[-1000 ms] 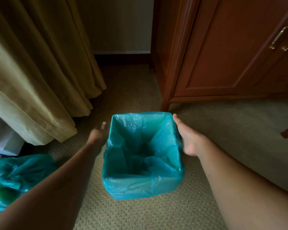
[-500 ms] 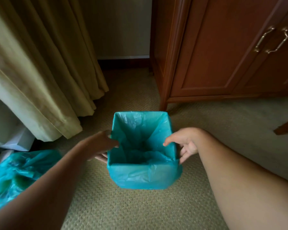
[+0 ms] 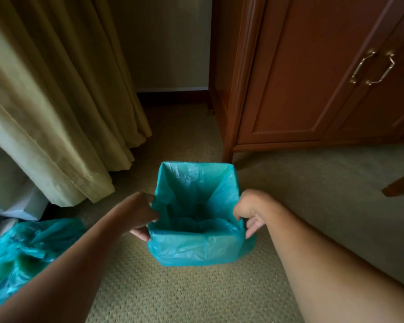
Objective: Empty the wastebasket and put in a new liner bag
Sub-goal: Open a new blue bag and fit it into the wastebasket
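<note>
Gripping bin (image 3: 191,250) rim through liner (image 3: 196,190), left hand (image 3: 144,214) and right hand (image 3: 248,212) clamped on opposite sides. Bin dead centre between hands, equally near. Probably seating or shifting next.

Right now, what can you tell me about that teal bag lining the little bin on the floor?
The liner bag is thin, crinkly, translucent teal plastic, fitted into a square bin that it hides completely. Its top is folded outward over the rim and hangs down the near side; inside, it sags in loose folds and looks empty. It stands upright on the carpet, near the cabinet's leg. The left hand and the right hand grip it at the opposite side edges.
</note>
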`<act>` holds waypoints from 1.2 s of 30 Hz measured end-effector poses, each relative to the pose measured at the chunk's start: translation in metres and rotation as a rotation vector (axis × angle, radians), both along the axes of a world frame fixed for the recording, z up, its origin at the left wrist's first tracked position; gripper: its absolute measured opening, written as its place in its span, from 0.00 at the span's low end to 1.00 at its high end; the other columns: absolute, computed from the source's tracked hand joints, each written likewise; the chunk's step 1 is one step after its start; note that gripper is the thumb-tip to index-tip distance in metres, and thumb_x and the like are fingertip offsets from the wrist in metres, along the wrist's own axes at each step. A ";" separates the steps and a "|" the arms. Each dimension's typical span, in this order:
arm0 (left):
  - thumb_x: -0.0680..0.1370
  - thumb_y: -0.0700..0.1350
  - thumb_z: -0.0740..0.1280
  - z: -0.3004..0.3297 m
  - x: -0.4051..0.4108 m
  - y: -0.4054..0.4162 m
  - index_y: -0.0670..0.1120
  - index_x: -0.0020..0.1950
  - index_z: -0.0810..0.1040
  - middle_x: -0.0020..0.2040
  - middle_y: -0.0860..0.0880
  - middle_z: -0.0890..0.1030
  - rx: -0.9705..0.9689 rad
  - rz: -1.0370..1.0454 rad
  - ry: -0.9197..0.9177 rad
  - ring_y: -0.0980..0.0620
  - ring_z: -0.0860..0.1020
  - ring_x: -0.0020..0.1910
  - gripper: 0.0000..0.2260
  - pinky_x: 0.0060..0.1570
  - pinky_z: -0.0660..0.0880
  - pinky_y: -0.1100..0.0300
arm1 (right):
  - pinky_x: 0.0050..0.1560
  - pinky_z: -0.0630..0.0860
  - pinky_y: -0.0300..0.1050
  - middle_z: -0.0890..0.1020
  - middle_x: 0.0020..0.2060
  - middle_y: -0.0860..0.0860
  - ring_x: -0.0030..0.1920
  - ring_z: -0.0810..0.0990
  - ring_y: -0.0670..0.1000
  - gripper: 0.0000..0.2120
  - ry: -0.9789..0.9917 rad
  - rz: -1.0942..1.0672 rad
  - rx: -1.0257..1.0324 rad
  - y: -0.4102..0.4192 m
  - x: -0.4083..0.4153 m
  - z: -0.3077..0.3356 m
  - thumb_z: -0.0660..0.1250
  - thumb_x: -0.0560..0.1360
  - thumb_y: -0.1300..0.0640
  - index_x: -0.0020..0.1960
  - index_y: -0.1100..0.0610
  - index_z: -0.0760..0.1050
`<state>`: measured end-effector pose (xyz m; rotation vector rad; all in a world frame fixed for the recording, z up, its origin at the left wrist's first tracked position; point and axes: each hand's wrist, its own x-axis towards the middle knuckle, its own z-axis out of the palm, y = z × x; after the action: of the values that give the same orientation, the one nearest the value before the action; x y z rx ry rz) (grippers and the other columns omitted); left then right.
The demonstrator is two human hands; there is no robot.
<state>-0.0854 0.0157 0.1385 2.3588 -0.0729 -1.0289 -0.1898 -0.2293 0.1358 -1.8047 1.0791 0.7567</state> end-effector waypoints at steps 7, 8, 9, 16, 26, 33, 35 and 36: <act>0.78 0.41 0.69 -0.010 0.031 -0.007 0.49 0.63 0.77 0.49 0.43 0.83 -0.067 0.085 -0.079 0.45 0.87 0.35 0.14 0.39 0.84 0.48 | 0.54 0.81 0.60 0.80 0.61 0.67 0.58 0.82 0.64 0.17 -0.074 0.054 -0.065 -0.005 0.041 -0.001 0.58 0.81 0.68 0.68 0.67 0.71; 0.78 0.42 0.69 -0.011 0.039 -0.009 0.49 0.63 0.77 0.49 0.43 0.83 -0.068 0.089 -0.099 0.45 0.87 0.35 0.13 0.39 0.84 0.49 | 0.54 0.81 0.61 0.81 0.59 0.67 0.56 0.83 0.65 0.15 -0.104 0.058 -0.093 -0.006 0.050 -0.001 0.58 0.81 0.68 0.66 0.68 0.72; 0.79 0.43 0.68 -0.011 0.046 -0.012 0.49 0.63 0.78 0.49 0.43 0.83 -0.070 0.092 -0.125 0.45 0.86 0.34 0.13 0.39 0.84 0.49 | 0.53 0.81 0.61 0.82 0.56 0.67 0.54 0.84 0.65 0.14 -0.139 0.059 -0.134 -0.007 0.059 0.000 0.59 0.80 0.68 0.63 0.68 0.74; 0.77 0.46 0.69 -0.005 0.114 -0.042 0.51 0.67 0.77 0.55 0.43 0.82 -0.095 0.112 -0.292 0.46 0.86 0.33 0.18 0.37 0.84 0.49 | 0.31 0.83 0.63 0.84 0.37 0.66 0.29 0.84 0.65 0.11 -0.276 0.048 -0.428 -0.033 0.134 -0.005 0.64 0.71 0.67 0.51 0.69 0.80; 0.79 0.44 0.67 -0.001 0.184 -0.081 0.46 0.62 0.79 0.47 0.43 0.83 -0.137 0.144 -0.324 0.47 0.86 0.31 0.11 0.38 0.85 0.50 | 0.46 0.84 0.59 0.84 0.50 0.63 0.48 0.85 0.66 0.17 -0.456 0.003 -0.622 -0.065 0.218 -0.017 0.74 0.66 0.61 0.55 0.63 0.80; 0.80 0.45 0.66 -0.012 0.206 -0.105 0.45 0.64 0.77 0.50 0.42 0.83 -0.154 0.126 -0.299 0.45 0.86 0.37 0.13 0.42 0.85 0.49 | 0.53 0.82 0.55 0.82 0.57 0.62 0.56 0.83 0.64 0.15 -0.484 0.019 -0.738 -0.081 0.223 -0.018 0.71 0.74 0.61 0.59 0.65 0.79; 0.80 0.45 0.67 -0.018 0.208 -0.108 0.45 0.66 0.76 0.51 0.42 0.83 -0.153 0.124 -0.270 0.46 0.86 0.37 0.14 0.41 0.85 0.49 | 0.55 0.78 0.54 0.81 0.56 0.61 0.58 0.80 0.64 0.12 -0.476 0.049 -0.724 -0.086 0.224 -0.026 0.64 0.78 0.62 0.58 0.64 0.78; 0.80 0.45 0.67 -0.022 0.209 -0.109 0.44 0.66 0.75 0.51 0.41 0.83 -0.159 0.125 -0.252 0.46 0.86 0.38 0.15 0.42 0.85 0.49 | 0.56 0.77 0.54 0.81 0.55 0.61 0.58 0.80 0.64 0.11 -0.466 0.075 -0.731 -0.088 0.224 -0.030 0.64 0.78 0.62 0.58 0.64 0.78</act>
<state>0.1240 -0.0934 0.1163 2.3022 -0.0963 -0.6396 0.0341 -0.3171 0.1058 -2.4740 1.0358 -0.0703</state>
